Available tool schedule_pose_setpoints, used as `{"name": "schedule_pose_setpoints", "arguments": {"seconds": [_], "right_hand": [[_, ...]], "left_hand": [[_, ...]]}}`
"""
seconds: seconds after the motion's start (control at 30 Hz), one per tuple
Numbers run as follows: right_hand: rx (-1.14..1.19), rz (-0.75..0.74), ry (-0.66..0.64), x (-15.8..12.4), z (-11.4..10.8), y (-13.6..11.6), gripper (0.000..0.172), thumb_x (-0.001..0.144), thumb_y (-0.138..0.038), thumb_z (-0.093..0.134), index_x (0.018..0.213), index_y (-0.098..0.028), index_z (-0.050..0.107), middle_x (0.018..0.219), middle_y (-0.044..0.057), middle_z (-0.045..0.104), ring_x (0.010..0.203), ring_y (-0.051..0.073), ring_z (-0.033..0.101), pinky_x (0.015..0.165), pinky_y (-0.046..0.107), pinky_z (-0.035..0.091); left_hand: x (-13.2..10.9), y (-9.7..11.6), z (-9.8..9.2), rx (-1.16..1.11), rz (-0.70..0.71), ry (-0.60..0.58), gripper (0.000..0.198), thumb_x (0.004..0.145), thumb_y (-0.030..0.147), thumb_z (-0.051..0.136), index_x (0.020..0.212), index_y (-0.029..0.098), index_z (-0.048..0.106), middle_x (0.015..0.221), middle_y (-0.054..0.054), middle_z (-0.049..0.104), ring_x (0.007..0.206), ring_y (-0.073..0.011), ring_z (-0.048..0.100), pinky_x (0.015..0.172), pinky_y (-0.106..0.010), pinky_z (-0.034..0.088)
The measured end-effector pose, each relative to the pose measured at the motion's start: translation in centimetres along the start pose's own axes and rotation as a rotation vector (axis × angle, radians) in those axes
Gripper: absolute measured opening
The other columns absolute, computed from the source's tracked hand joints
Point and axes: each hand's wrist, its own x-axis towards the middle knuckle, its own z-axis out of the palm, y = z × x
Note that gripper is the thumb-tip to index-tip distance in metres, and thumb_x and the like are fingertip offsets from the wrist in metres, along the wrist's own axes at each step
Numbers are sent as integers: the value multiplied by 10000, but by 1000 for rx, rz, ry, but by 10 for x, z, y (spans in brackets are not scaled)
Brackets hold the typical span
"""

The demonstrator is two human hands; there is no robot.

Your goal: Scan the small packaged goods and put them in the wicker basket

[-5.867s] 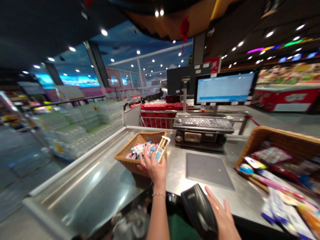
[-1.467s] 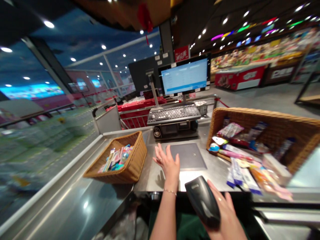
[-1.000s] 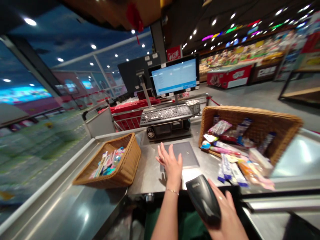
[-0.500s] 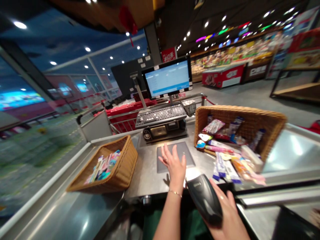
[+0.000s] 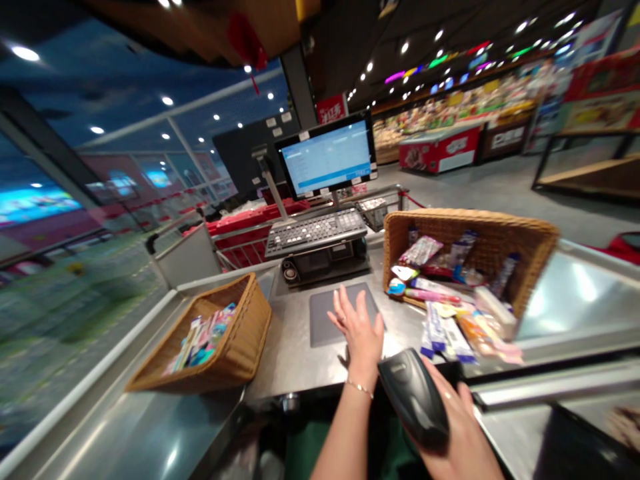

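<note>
Gripping the black scanner (image 5: 414, 397) (fingers wrapped round, partly hidden), the right hand (image 5: 465, 427) sits at five o'clock; the left hand (image 5: 362, 328), fingers spread, hovers over the grey pad (image 5: 324, 320).

Up high, a dark ceiling (image 5: 350, 40) with lots of little white lights (image 5: 405, 47). Off to the left, a blue ceiling (image 5: 150, 87) and a pink wall (image 5: 103, 164) under it. In the middle, a gray post (image 5: 299, 90) near a red hanging thing (image 5: 245, 38). To the right, gray floor (image 5: 435, 185), a big red box (image 5: 440, 147), bright shelves (image 5: 460, 110) and a wooden rack (image 5: 595, 173).
</note>
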Motion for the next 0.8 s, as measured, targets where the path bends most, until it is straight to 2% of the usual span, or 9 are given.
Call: {"name": "schedule_pose_setpoints", "arguments": {"seconds": [0.23,0.37,0.47,0.57,0.8], "right_hand": [[-16,58,67,-1,0,-2,525,819,-251,501,1332,-166,430,1363,176,594,1298,335,532,1012,659,425],[-98,-2,96,-4,10,9,511,829,-286,516,1320,-174,430,1329,193,616,1246,354,578,947,643,477],[-110,27,104,-6,12,17,529,837,-327,523,1335,-171,437,1330,190,616,1239,356,583,947,613,489],[-100,28,82,-4,3,18,535,867,-346,521,1370,-187,433,1373,163,591,1270,339,559,947,560,510],[-121,-19,152,-1,-15,18,508,892,-334,473,1372,-177,409,1301,166,644,1227,341,596,900,544,535]], "left_hand": [[-6,8,13,-1,42,-44,548,808,283,626,1342,258,506,1597,-146,237,1495,-338,150,1154,-657,172],[-8,13,22,-10,76,-60,568,798,275,631,1349,259,496,1599,-148,234,1497,-339,143,1154,-662,162],[-8,19,28,-20,93,-77,577,788,268,638,1348,257,498,1599,-152,231,1494,-345,150,1151,-667,164],[-8,26,33,-25,102,-102,581,775,262,649,1339,258,509,1599,-150,236,1492,-355,154,1147,-672,169],[-15,44,51,-20,116,-161,613,730,264,688,1323,284,533,1592,-125,277,1487,-352,177,1153,-652,196]]}}
